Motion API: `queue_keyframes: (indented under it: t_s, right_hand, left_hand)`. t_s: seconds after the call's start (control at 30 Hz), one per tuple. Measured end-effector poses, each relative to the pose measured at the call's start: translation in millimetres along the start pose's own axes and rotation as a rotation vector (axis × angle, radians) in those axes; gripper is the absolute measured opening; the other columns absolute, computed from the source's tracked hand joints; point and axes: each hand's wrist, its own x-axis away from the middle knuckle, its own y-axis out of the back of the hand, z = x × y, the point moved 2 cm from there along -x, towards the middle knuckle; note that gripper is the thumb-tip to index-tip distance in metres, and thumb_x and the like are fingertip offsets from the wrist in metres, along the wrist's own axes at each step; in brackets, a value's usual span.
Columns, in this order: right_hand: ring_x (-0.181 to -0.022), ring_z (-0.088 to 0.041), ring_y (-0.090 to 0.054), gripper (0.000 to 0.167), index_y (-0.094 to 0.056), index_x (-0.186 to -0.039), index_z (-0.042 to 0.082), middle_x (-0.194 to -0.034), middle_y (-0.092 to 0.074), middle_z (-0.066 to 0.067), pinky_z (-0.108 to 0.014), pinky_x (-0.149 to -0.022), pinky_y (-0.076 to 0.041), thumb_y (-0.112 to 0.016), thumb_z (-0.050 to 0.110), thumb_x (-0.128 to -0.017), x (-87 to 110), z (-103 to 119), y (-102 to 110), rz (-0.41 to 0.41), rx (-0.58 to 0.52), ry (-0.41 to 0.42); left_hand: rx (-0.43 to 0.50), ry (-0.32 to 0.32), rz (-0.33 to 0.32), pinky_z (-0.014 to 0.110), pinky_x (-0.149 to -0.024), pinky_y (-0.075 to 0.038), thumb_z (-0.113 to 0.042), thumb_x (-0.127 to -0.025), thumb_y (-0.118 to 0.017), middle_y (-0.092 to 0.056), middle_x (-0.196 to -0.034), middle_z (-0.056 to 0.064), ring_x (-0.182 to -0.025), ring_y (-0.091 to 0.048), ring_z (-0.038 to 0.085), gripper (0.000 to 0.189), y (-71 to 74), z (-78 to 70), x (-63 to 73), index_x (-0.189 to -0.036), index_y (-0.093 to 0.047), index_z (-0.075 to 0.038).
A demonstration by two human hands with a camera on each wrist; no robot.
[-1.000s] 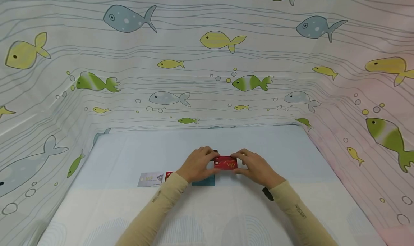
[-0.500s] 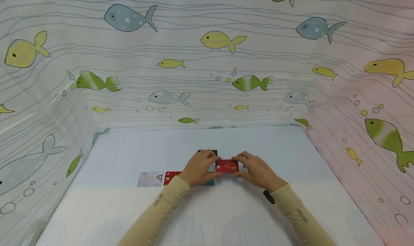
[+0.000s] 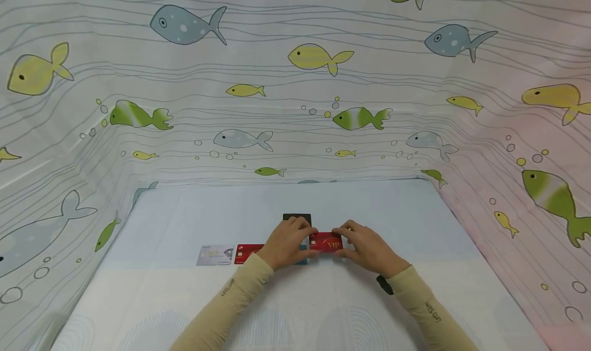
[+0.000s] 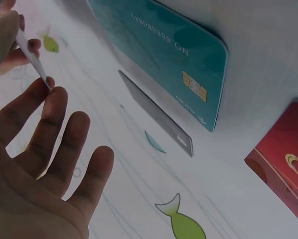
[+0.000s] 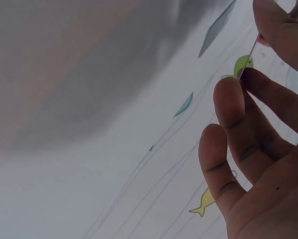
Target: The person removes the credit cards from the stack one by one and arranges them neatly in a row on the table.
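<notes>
Between both hands is a red VIP card [image 3: 326,242], its face toward the head camera. My left hand [image 3: 290,242] pinches its left edge between thumb and fingers; my right hand [image 3: 369,246] pinches the right edge likewise. In the left wrist view the card [image 4: 33,60] shows nearly edge-on at the fingertips, and the right wrist view shows only its thin edge. A teal card [image 4: 164,55] with a gold chip lies on the table beneath the left hand, mostly hidden in the head view. Just beyond that hand lies a black card [image 3: 297,218], partly covered.
To the left, a silver VIP card [image 3: 214,255] lies in a row with another red card [image 3: 248,253], which the left forearm partly covers. The pale table [image 3: 152,299] is bounded by fish-printed cloth walls [image 3: 295,99]. A dark strap [image 3: 385,284] shows at the right wrist.
Both hands have brought the red VIP card slightly nearer to the body and a little to the right. More of the black card behind the left hand now shows.
</notes>
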Motion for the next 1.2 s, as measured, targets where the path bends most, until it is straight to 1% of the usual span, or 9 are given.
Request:
queue_keyframes:
  t_s: [0.07, 0.3, 0.43, 0.63, 0.77, 0.9, 1.07, 1.2]
  right_hand:
    - [-0.081, -0.015, -0.061, 0.056, -0.066, -0.132, 0.013, -0.113, -0.063, -0.003, -0.031, -0.071, -0.054, -0.084, 0.035, -0.083, 0.4, 0.9, -0.3, 0.007, 0.008, -0.005]
    - [-0.079, -0.012, -0.057, 0.055, -0.067, -0.129, 0.011, -0.109, -0.062, -0.004, -0.028, -0.069, -0.052, -0.085, 0.034, -0.082, 2.7, 1.4, -3.4, 0.017, 0.007, 0.001]
    - [-0.077, -0.010, -0.056, 0.055, -0.067, -0.128, 0.010, -0.107, -0.062, -0.005, -0.028, -0.068, -0.051, -0.086, 0.033, -0.082, 3.5, 0.8, -4.9, 0.016, 0.004, 0.008]
    - [-0.076, -0.009, -0.055, 0.054, -0.068, -0.126, 0.010, -0.106, -0.062, -0.004, -0.026, -0.067, -0.050, -0.086, 0.034, -0.081, 4.0, -0.6, -7.7, 0.018, 0.002, 0.022]
    - [-0.075, -0.008, -0.053, 0.054, -0.069, -0.125, 0.009, -0.104, -0.062, -0.003, -0.025, -0.066, -0.049, -0.086, 0.034, -0.081, 4.7, -0.9, -9.5, 0.026, 0.001, 0.027]
    - [-0.073, -0.008, -0.051, 0.053, -0.070, -0.124, 0.008, -0.103, -0.061, -0.003, -0.025, -0.065, -0.048, -0.087, 0.034, -0.080, 5.4, -0.7, -11.2, 0.034, 0.000, 0.022]
    - [-0.071, -0.008, -0.049, 0.053, -0.070, -0.123, 0.009, -0.102, -0.061, -0.002, -0.026, -0.066, -0.047, -0.087, 0.035, -0.080, 5.6, -1.1, -13.8, 0.044, 0.029, 0.012]
    - [-0.073, -0.009, -0.051, 0.054, -0.070, -0.123, 0.009, -0.102, -0.061, -0.002, -0.027, -0.067, -0.048, -0.088, 0.036, -0.080, 5.3, -1.3, -15.0, 0.055, 0.049, 0.007]
  left_hand:
    - [-0.007, -0.006, -0.005, 0.035, -0.084, -0.053, -0.051, -0.083, -0.081, -0.064, -0.111, 0.002, -0.101, -0.059, 0.020, 0.055, -1.0, 0.1, -0.1, -0.124, -0.071, -0.015]
    - [-0.050, -0.007, 0.020, 0.034, -0.085, -0.052, -0.055, -0.083, -0.079, -0.064, -0.110, 0.000, -0.101, -0.060, 0.019, 0.054, -8.1, -0.8, 0.4, -0.122, -0.071, -0.018]
    - [-0.048, -0.015, 0.015, 0.035, -0.085, -0.052, -0.055, -0.083, -0.079, -0.063, -0.109, 0.001, -0.100, -0.059, 0.020, 0.055, -10.7, -1.6, 0.7, -0.121, -0.072, -0.017]
    - [-0.050, 0.005, 0.047, 0.036, -0.088, -0.051, -0.056, -0.083, -0.078, -0.063, -0.109, 0.001, -0.102, -0.059, 0.021, 0.056, -13.1, -3.7, 1.2, -0.122, -0.072, -0.017]
    - [-0.056, 0.009, 0.068, 0.037, -0.089, -0.051, -0.056, -0.084, -0.077, -0.062, -0.109, 0.001, -0.102, -0.059, 0.021, 0.055, -15.0, -4.9, 2.2, -0.122, -0.072, -0.018]
    - [-0.069, 0.007, 0.076, 0.037, -0.088, -0.051, -0.057, -0.084, -0.077, -0.063, -0.110, 0.001, -0.102, -0.059, 0.021, 0.055, -14.8, -6.4, 3.0, -0.122, -0.072, -0.018]
    - [-0.079, -0.001, 0.072, 0.036, -0.086, -0.051, -0.056, -0.083, -0.078, -0.063, -0.108, 0.001, -0.101, -0.059, 0.021, 0.054, -15.9, -7.5, 2.6, -0.120, -0.073, -0.018]
    - [-0.074, 0.008, 0.085, 0.035, -0.086, -0.051, -0.055, -0.083, -0.079, -0.063, -0.108, 0.001, -0.101, -0.059, 0.020, 0.052, -17.8, -8.0, 1.6, -0.119, -0.073, -0.019]
